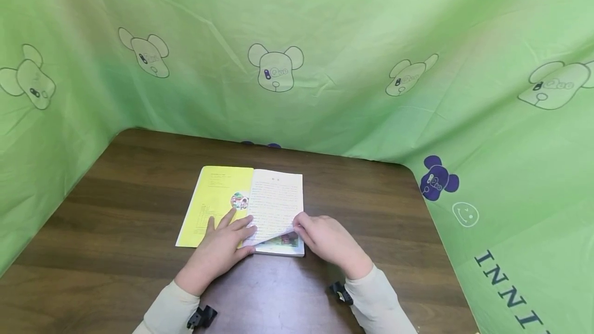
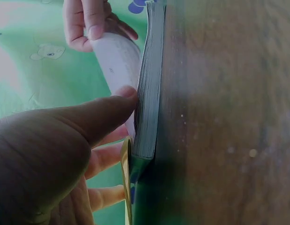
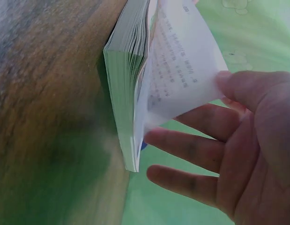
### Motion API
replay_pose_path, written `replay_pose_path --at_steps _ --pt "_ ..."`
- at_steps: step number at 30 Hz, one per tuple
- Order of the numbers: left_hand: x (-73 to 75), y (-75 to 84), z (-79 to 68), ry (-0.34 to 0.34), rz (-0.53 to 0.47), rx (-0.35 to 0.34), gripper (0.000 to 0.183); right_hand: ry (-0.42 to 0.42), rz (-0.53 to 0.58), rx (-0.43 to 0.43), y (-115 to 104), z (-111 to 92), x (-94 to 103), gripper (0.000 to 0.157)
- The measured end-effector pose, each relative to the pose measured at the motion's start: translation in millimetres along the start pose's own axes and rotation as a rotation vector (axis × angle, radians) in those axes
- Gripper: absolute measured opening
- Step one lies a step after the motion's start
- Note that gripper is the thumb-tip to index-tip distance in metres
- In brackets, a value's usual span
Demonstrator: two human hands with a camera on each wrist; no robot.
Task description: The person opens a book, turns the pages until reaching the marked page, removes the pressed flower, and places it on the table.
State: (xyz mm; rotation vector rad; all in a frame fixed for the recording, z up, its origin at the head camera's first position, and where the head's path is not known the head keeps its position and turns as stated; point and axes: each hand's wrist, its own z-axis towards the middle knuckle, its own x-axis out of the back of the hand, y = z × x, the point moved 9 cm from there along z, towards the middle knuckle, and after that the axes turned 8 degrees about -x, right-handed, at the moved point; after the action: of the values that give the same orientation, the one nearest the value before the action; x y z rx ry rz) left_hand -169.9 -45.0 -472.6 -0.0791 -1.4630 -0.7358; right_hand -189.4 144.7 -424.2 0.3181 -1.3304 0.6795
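Observation:
An open book (image 1: 213,179) lies on the wooden table, its left side a yellow page with a small round picture. On its right side is a white page (image 1: 276,197) of printed lines, whose lower right corner is lifted and bent. My right hand (image 1: 327,238) pinches that corner between thumb and forefinger; the other fingers are spread beneath in the right wrist view. Under the raised sheet a coloured picture (image 1: 290,240) shows. My left hand (image 1: 220,246) rests with spread fingers across the lower middle of the book, its thumb at the bottom edge of the thick page block (image 2: 149,84).
The brown table (image 1: 371,195) stretches around the book. A green cloth (image 1: 334,112) printed with bear heads hangs along the back and both sides. Each sleeve has a small black device (image 1: 201,317) at the wrist.

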Motion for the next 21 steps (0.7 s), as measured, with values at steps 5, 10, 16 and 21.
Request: replay_pose_path --at_steps 5,10,16,21 --pt "-0.5 -0.8 0.7 0.004 0.001 0.007 0.043 0.082 -0.008 -0.056 5.1 -0.2 11.9 0.018" --pt "0.2 -1.7 1.8 0.013 -0.005 0.011 0.042 0.098 0.042 -0.190 18.2 -4.5 19.5 0.032" --pt "4.0 -4.3 1.9 0.041 -0.006 0.026 0.044 0.063 0.159 -0.316 26.9 -13.0 16.2 0.032" --pt "10.4 -7.5 1.2 0.104 -0.022 0.047 0.060 0.022 0.255 -0.356 28.8 -18.8 4.5 0.032"
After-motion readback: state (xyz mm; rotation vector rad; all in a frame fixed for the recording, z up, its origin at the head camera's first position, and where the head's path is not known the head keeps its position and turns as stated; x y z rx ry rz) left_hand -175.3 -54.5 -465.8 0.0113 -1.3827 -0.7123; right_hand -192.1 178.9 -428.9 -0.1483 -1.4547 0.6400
